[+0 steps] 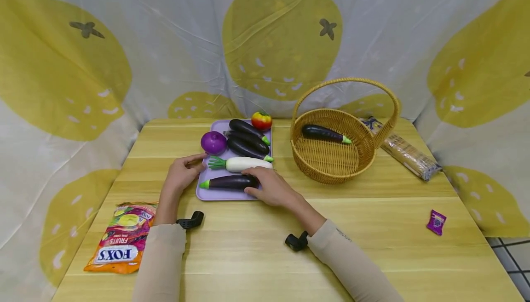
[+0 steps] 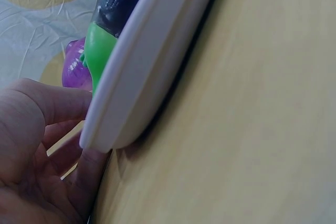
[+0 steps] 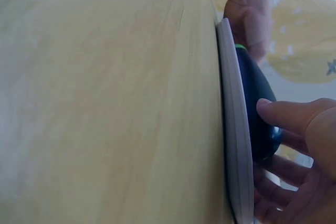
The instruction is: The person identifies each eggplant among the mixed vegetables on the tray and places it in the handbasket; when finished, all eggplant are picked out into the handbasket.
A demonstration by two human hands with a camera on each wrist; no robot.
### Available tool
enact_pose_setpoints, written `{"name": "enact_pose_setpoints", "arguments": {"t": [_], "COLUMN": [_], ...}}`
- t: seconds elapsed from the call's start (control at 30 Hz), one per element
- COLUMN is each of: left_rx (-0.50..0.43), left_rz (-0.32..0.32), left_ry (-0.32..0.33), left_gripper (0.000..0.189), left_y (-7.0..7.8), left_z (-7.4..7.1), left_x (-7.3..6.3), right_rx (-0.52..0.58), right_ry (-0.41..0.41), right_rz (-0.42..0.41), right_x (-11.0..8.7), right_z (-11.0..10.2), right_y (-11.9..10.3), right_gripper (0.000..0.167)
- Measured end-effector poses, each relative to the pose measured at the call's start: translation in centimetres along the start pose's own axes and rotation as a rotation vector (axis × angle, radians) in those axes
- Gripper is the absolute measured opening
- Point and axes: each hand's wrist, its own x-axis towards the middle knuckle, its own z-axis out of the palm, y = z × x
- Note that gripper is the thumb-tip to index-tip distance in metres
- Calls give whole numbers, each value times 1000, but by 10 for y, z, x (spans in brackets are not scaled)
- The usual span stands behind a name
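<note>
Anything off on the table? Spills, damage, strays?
One stray: a small purple wrapped candy lies alone toward the right edge of the table, looking out of place with the candy bag over on the left side. I see no spill or obvious damage.

A: What's on the tray (image 1: 223,198)?
B: Nearest you, eggplant (image 1: 232,182); behind it radish (image 1: 244,164), then three more eggplants (image 1: 250,141); onion (image 1: 214,143) at left edge.
A: Right of the tray?
B: Your basket (image 1: 331,158), another eggplant (image 1: 323,133) inside; packet (image 1: 410,153) right of that.
</note>
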Motion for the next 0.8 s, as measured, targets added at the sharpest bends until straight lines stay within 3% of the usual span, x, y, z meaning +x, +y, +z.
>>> {"name": "enact_pose_setpoints", "arguments": {"t": [0.43, 0.8], "left_rx": [-4, -2], "left_rz": [-14, -22], "left_ry": [-1, 16], "left_gripper": [41, 41], "left_y": [2, 2], "left_z": [0, 2], "left_x": [1, 1], "right_rx": [64, 150], "right_ry": [-12, 51], "right_rz": [43, 96], "right_x": [0, -17], "right_z": [-1, -25], "right_y": [-5, 1], "right_gripper": [47, 46]}}
